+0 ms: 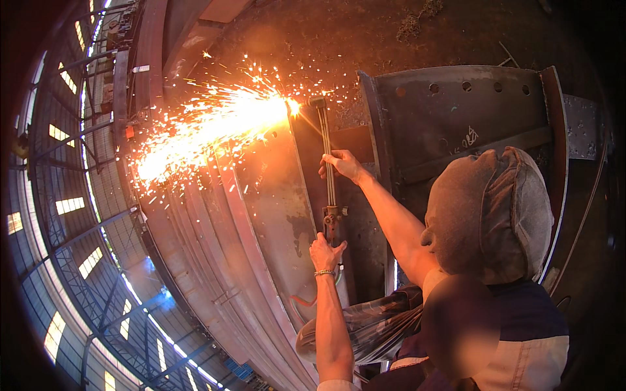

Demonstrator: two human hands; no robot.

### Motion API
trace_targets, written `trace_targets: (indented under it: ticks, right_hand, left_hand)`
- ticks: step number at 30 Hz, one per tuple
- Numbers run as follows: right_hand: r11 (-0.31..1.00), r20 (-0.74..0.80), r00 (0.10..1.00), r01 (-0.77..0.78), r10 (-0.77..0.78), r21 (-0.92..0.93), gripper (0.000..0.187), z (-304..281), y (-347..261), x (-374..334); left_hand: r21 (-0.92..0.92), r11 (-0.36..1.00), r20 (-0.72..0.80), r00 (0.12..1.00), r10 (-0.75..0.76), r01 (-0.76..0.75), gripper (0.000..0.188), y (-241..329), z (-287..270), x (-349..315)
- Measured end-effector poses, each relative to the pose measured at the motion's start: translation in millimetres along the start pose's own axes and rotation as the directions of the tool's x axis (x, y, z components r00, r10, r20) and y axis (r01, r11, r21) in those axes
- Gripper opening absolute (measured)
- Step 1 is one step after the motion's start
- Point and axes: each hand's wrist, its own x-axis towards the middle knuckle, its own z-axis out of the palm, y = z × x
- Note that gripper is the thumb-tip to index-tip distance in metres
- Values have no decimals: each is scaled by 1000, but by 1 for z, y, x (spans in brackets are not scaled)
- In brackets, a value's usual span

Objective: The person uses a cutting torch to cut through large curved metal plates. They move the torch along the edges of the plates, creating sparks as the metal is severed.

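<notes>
Neither my left hand nor my right hand shows. A person in a grey-brown cloth cap crouches at the right, gripping a long metal cutting torch. One bare hand of that person wraps round the torch's thin tubes. The other hand, with a bracelet at its wrist, is at the handle just below the valve body; its forearm rises from the lower edge. At the torch's far end, bright sparks spray leftward from the edge of a steel plate. Glare hides the cut itself.
A large steel piece with a row of holes and upright flanges stands at the upper right. Long steel members lie side by side at the left. An orange hose curves near the person's knee. Behind rises the hall's framework.
</notes>
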Motion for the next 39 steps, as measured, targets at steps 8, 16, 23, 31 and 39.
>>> trace_targets:
  ticks: [8,16,23,31,39]
  right_hand:
    - [1000,-4,1000,6,-6,-19,29,2,-4,-4]
    - [999,-24,999,-37,37,-27,28,2,-4,-1]
    - [999,-20,1000,-17,16,-45,28,2,-5,-3]
    - [1000,-10,1000,-11,11,-24,28,1,-4,-2]
    - [999,-16,1000,-13,12,-48,28,2,-6,-3]
  left_hand:
    - [1,1000,-2,1000,-5,5,55,1,-1,0]
    - [14,1000,-41,999,21,-21,55,4,-3,-2]
    - [-5,1000,-31,999,18,-18,56,3,-2,-1]
    - [11,999,-47,998,32,-32,55,2,-1,-2]
    - [16,999,-68,997,42,-41,53,-1,1,-1]
